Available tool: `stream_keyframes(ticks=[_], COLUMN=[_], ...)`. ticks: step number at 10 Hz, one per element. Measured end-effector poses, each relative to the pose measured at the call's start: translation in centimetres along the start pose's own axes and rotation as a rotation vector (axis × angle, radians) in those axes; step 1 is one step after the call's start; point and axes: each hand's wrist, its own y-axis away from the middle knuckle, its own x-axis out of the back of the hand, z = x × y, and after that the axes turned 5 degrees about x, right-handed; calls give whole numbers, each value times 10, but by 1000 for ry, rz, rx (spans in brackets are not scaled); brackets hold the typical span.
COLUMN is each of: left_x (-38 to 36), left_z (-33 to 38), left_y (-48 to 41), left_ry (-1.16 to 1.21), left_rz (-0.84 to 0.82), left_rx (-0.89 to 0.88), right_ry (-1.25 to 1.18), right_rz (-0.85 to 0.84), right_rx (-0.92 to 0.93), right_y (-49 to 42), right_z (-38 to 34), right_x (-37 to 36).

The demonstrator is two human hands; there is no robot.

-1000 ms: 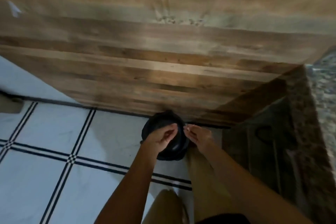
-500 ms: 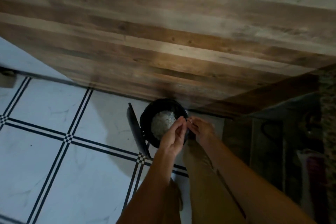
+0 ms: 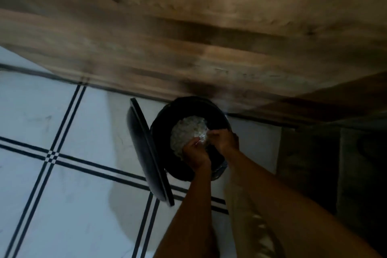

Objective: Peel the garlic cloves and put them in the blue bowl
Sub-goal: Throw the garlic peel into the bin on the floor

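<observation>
Left hand [image 3: 195, 154]: over the bin, fingers curled, tips pinching a pale bit [image 3: 200, 141].
Right hand [image 3: 223, 139]: just beside the left and touching it at the fingertips; fingers curled, tips closed on the same pale bit from the other side.
Pale bit: small, whitish, held between both hands above the bin's mouth. Blurred, so I cannot tell clove from skin.
Peels [image 3: 187, 130]: whitish heap inside the bin, directly under and beyond the hands, partly hidden by them.
Bin [image 3: 161, 132]: black, round, standing on the floor against the foot of the wood panel. Its mouth is open; both hands are inside the rim's outline.
Lid [image 3: 146, 153]: black, flat, seen edge-on, tipped up at the bin's left side and touching it.
Forearms: both bare, coming in from the bottom right and meeting at the bin.
Floor [image 3: 62, 132]: pale tiles with paired dark lines crossing left of the lid; a soft shadow lies on the tiles left of the lid.
Wood panel [image 3: 188, 37]: brown planks filling the top of the view, streaked with motion blur.
Right edge: dark, detail not readable.
</observation>
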Motion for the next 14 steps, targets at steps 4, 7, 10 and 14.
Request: stream_keyframes(ticks=[4, 7, 10, 14], left_x=[31, 107, 225, 375], left_z=[33, 94, -29, -236], left_y=[74, 334, 561, 682], left_ry=[-455, -818, -972, -1779], left_rz=[-332, -1029, -1718, -2109], left_rx=[-173, -719, -839, -1499], right_ry=[-211, -393, -785, -1155], right_rz=[213, 749, 1252, 1615], right_rx=[-13, 248, 201, -223], right_y=[72, 384, 648, 844], right_z=[-20, -54, 100, 320], right_x=[38, 190, 226, 151])
